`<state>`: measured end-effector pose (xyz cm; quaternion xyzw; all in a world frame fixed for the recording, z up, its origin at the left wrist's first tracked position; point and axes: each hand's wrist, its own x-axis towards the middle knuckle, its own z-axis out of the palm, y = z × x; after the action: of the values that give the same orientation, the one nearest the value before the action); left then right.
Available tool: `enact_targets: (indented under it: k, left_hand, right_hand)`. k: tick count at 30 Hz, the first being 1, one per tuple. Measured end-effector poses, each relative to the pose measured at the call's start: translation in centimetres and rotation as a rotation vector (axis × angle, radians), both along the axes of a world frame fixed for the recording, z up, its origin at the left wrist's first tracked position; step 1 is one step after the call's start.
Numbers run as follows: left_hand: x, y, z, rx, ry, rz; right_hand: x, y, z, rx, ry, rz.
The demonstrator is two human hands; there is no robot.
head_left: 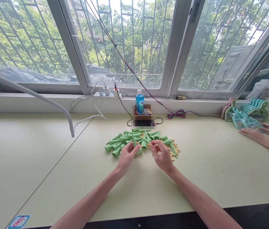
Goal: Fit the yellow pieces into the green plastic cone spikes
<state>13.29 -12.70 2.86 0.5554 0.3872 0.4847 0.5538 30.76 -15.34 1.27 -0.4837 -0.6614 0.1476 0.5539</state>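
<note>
My left hand is closed around a green plastic spike, its pointed end upward. A small yellow peg shows beside the thumb; whether it sits in the spike is too small to tell. My right hand is just to the right, thumb and fingers pinched together, with whatever is between the fingertips hidden or too small to name. Behind both hands spreads a heap of green spikes with hollow round ends. Loose yellow pegs lie at the heap's right side.
A blue-liquid bottle stands in a small cardboard box behind the heap. Coiled cable and a power strip lie near the window. A white bent tube reaches in from the left. At right, another person's hands touch bagged green items.
</note>
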Motion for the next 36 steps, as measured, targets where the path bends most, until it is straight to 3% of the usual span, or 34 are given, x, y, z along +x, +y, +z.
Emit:
enact_targets:
  k: [17, 36]
  left_hand:
    - [-0.16, 0.00, 0.67, -0.134, -0.141, -0.144]
    - [-0.41, 0.18, 0.32, -0.112, -0.102, -0.140]
  right_hand:
    - [0.00, 0.01, -0.03, -0.018, -0.055, 0.098]
    - [-0.14, 0.08, -0.12, 0.010, -0.061, 0.155]
